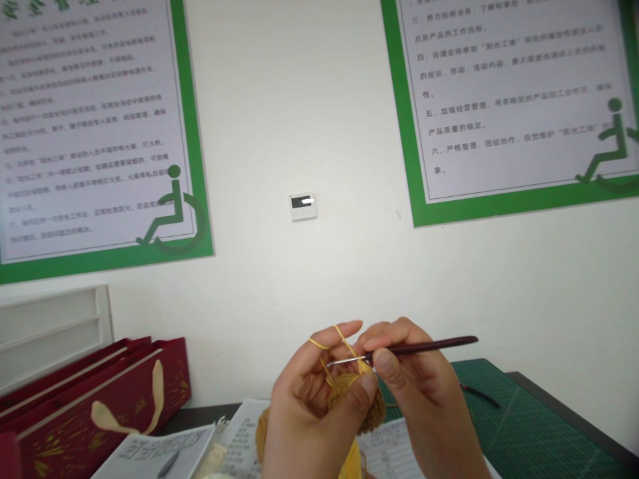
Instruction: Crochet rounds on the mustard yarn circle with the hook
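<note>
My left hand (319, 399) pinches a small crocheted piece (377, 414) in yellow and tan yarn between thumb and fingers. Yellow yarn (344, 339) loops around its raised index finger. In my right hand (414, 372) is a crochet hook (434, 345) with a dark red handle, held like a pen. Its metal tip points left and sits at the top edge of the crocheted piece, close to the yarn strand. Partly hidden behind my left wrist is a tan ball of yarn (261, 436), and some yellow yarn (352, 462) shows below the hands.
A green cutting mat (529, 412) covers the right of the table, with a thin dark tool (482, 395) on it. Printed papers (244, 432) and a notebook with a pen (170, 464) lie left. Red gift bags (124, 392) stand at far left. Behind is a white wall.
</note>
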`<action>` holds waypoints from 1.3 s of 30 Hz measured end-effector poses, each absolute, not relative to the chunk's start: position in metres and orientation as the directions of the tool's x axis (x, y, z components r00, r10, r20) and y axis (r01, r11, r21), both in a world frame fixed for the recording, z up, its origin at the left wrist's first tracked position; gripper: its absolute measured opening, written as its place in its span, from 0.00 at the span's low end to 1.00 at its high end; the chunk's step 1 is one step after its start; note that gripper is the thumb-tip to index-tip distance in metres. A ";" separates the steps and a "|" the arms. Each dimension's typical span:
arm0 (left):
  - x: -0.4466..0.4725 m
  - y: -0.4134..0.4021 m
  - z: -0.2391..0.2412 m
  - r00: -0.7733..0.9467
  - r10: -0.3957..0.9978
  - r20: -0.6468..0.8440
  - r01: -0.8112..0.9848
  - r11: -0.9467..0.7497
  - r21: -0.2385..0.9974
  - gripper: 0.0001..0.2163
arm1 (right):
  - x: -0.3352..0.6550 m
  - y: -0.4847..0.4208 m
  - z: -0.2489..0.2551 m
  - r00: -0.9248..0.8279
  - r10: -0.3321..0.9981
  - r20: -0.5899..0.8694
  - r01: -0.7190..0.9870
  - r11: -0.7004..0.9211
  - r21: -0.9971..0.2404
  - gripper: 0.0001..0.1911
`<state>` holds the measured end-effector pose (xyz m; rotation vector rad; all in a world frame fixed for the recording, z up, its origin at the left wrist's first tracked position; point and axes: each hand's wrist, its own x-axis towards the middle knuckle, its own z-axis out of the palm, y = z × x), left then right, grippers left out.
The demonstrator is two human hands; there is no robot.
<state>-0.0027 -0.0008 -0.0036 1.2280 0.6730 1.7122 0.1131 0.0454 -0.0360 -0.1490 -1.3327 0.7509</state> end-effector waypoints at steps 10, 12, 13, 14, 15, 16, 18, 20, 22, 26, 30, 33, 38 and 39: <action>-0.008 -0.002 -0.004 -0.023 0.893 0.449 -0.360 -0.426 0.830 0.18 | 0.116 0.048 -0.033 0.016 0.727 0.686 -0.601 0.555 -0.575 0.06; -0.008 0.000 -0.005 -0.011 0.897 0.442 -0.370 -0.415 0.831 0.19 | 0.118 0.050 -0.032 0.010 0.730 0.684 -0.605 0.549 -0.577 0.05; -0.008 0.000 -0.005 -0.021 0.896 0.444 -0.367 -0.420 0.830 0.19 | 0.118 0.051 -0.032 0.016 0.719 0.695 -0.599 0.564 -0.569 0.05; -0.008 0.001 -0.006 -0.034 0.895 0.444 -0.363 -0.425 0.829 0.18 | 0.119 0.052 -0.032 0.025 0.705 0.709 -0.588 0.584 -0.560 0.05; -0.007 0.001 -0.006 -0.047 0.896 0.442 -0.362 -0.428 0.828 0.18 | 0.119 0.053 -0.032 0.035 0.688 0.725 -0.576 0.607 -0.548 0.05; -0.007 0.001 -0.005 -0.055 0.899 0.435 -0.362 -0.424 0.830 0.17 | 0.119 0.053 -0.033 0.041 0.671 0.740 -0.567 0.626 -0.536 0.04; -0.006 0.000 -0.004 -0.058 0.907 0.417 -0.370 -0.408 0.835 0.16 | 0.119 0.053 -0.032 0.039 0.640 0.767 -0.559 0.650 -0.514 0.04; -0.007 -0.002 -0.002 -0.048 0.914 0.403 -0.376 -0.390 0.840 0.16 | 0.120 0.051 -0.031 0.038 0.625 0.780 -0.561 0.659 -0.500 0.05; -0.010 -0.003 -0.001 -0.022 0.925 0.379 -0.381 -0.358 0.853 0.16 | 0.121 0.050 -0.029 0.044 0.626 0.778 -0.570 0.655 -0.495 0.07; -0.014 -0.005 0.002 0.022 0.938 0.346 -0.382 -0.312 0.870 0.16 | 0.128 0.050 -0.026 0.019 0.629 0.777 -0.587 0.636 -0.500 0.10; -0.014 -0.007 0.005 0.047 0.935 0.351 -0.389 -0.307 0.869 0.16 | 0.137 0.053 -0.026 -0.077 0.572 0.816 -0.581 0.640 -0.503 0.09; -0.013 -0.008 0.007 0.050 0.939 0.340 -0.394 -0.295 0.871 0.15 | 0.142 0.054 -0.024 -0.081 0.532 0.843 -0.574 0.666 -0.476 0.10; -0.015 -0.007 0.007 0.065 0.940 0.336 -0.369 -0.290 0.883 0.15 | 0.145 0.049 -0.022 -0.014 0.455 0.890 -0.498 0.769 -0.401 0.09; -0.015 -0.007 0.007 0.068 0.939 0.336 -0.363 -0.291 0.885 0.15 | 0.145 0.048 -0.022 0.004 0.434 0.901 -0.466 0.798 -0.382 0.09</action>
